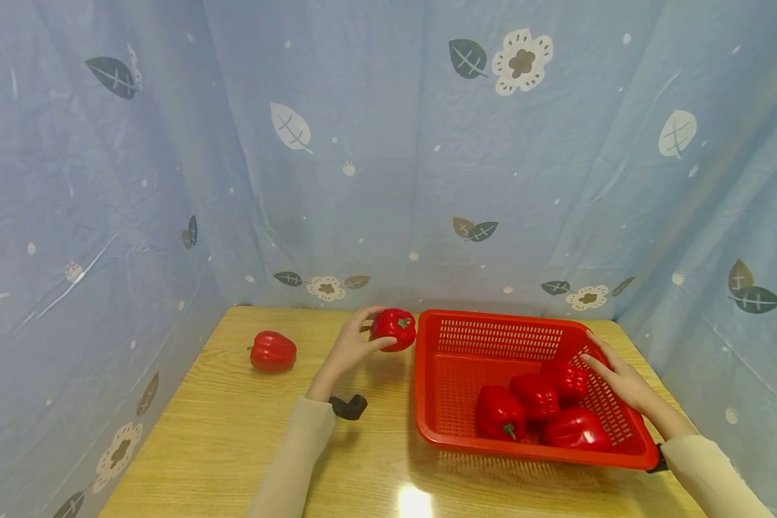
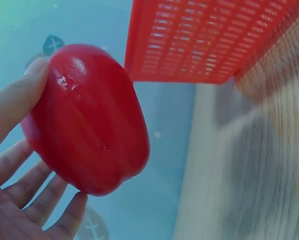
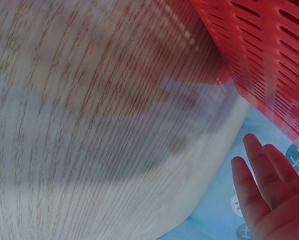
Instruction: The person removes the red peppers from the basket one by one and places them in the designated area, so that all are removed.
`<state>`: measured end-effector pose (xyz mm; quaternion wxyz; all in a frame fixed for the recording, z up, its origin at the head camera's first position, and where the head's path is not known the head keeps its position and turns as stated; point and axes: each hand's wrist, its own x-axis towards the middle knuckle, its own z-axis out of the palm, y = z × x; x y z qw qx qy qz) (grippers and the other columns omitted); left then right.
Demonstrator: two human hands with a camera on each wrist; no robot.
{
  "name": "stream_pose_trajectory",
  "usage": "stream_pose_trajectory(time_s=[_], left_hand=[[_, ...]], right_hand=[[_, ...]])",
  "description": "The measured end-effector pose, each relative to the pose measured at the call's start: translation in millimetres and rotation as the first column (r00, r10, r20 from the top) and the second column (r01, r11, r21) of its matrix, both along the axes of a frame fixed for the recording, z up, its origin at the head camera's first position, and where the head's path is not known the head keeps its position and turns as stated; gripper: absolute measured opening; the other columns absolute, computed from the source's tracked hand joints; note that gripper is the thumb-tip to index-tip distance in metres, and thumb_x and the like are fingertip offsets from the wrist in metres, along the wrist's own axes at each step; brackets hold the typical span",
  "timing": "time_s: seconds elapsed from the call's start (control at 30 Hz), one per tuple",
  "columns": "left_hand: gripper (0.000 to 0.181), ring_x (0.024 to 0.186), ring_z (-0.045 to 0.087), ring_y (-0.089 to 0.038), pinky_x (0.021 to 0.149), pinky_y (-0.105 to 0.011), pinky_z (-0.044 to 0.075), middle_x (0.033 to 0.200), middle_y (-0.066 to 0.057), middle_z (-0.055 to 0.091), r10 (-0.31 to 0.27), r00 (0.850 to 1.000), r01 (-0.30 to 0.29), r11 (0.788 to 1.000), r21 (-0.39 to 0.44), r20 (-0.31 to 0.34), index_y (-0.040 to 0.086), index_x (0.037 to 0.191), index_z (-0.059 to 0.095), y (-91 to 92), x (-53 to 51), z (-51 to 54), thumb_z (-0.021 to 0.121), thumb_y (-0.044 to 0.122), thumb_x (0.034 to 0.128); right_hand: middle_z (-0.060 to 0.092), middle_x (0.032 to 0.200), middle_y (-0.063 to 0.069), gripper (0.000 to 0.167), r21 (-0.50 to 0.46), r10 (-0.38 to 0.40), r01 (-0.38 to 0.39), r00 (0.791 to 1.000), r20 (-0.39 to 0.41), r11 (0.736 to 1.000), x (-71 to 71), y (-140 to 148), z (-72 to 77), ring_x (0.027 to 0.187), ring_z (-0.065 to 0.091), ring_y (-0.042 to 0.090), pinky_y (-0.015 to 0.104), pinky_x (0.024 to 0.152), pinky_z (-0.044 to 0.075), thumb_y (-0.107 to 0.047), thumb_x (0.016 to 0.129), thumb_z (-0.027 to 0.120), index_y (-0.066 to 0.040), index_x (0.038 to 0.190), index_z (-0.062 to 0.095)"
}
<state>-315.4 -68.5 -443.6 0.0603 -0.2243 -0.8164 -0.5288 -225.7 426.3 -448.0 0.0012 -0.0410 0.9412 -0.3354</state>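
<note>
My left hand [image 1: 356,342] grips a red bell pepper [image 1: 395,329] above the table, just left of the red plastic basket [image 1: 427,374]. In the left wrist view, the thumb presses one side of the bell pepper [image 2: 92,125] and the other fingers support it from below. At the basket's right rim is my right hand [image 1: 624,385], its thumb reaching over the inner side. The right wrist view shows fingers [image 3: 267,175] extended straight outside the slotted wall; whether they touch it, I cannot tell. Several red bell peppers [image 1: 500,414] lie in the basket's right and front part.
Another red bell pepper [image 1: 273,352] lies on its side at the left of the wooden table [image 1: 214,439]. Blue curtains [image 1: 362,180] with leaf and flower prints hang along the back and both sides.
</note>
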Motion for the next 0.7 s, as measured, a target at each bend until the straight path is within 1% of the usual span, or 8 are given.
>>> stream_pose_trajectory(time_s=[0.13,0.37,0.43,0.53,0.7], left_hand=[[0.062,0.114,0.049,-0.02,0.095,-0.041,0.045,0.125,-0.003,0.055,0.021,1.0,-0.021,1.0,-0.006,0.013,0.014,0.129,0.051,-5.4,-1.1,-4.6,0.077,0.029,0.0754],[0.066,0.114,0.05,-0.024,0.095,-0.045,0.044,0.123,-0.006,0.056,0.037,0.999,-0.037,0.999,0.009,-0.004,0.009,0.13,0.05,-16.9,-1.5,-13.0,0.079,0.029,0.0735],[0.066,0.113,0.05,-0.024,0.095,-0.046,0.044,0.123,-0.006,0.056,0.04,0.999,-0.039,0.999,0.01,-0.007,0.008,0.13,0.05,-20.5,-2.4,-16.5,0.078,0.029,0.0738],[0.066,0.114,0.05,-0.025,0.095,-0.046,0.044,0.123,-0.005,0.056,0.044,0.999,-0.044,0.999,0.013,0.005,0.009,0.13,0.051,-26.4,-2.9,-21.1,0.079,0.03,0.0735],[0.068,0.115,0.049,-0.024,0.097,-0.046,0.043,0.123,-0.005,0.055,0.078,0.996,-0.079,0.997,0.007,0.053,0.011,0.129,0.051,-35.7,-1.5,-26.1,0.079,0.033,0.072]], right_hand=[[0.015,0.144,0.037,0.067,-0.002,0.002,-0.002,1.0,0.006,1.0,0.1,0,-0.9,0.117,0.032,0.059,0.073,0.085,0.032,-0.036,0.099,0.038,-0.012,0.15,0.001],[0.018,0.142,0.038,0.067,0.006,0.0,0.0,1.0,0.003,1.0,0.6,0,-2.1,0.112,0.04,0.057,0.068,0.084,0.038,-0.036,0.099,0.038,-0.01,0.149,0.003],[0.018,0.142,0.038,0.067,0.008,-0.001,0.001,1.0,0.0,1.0,0.8,0,-2.0,0.112,0.039,0.058,0.069,0.084,0.038,-0.036,0.099,0.038,-0.01,0.149,0.003],[0.017,0.143,0.038,0.067,0.006,0.001,-0.001,1.0,-0.005,1.0,0.8,-1,-1.6,0.114,0.037,0.059,0.071,0.085,0.035,-0.036,0.099,0.038,-0.01,0.149,0.002],[0.014,0.145,0.036,0.067,-0.006,0.001,-0.001,1.0,-0.015,1.0,0.7,0,-0.8,0.12,0.027,0.06,0.073,0.087,0.028,-0.035,0.099,0.039,-0.012,0.15,0.002]])
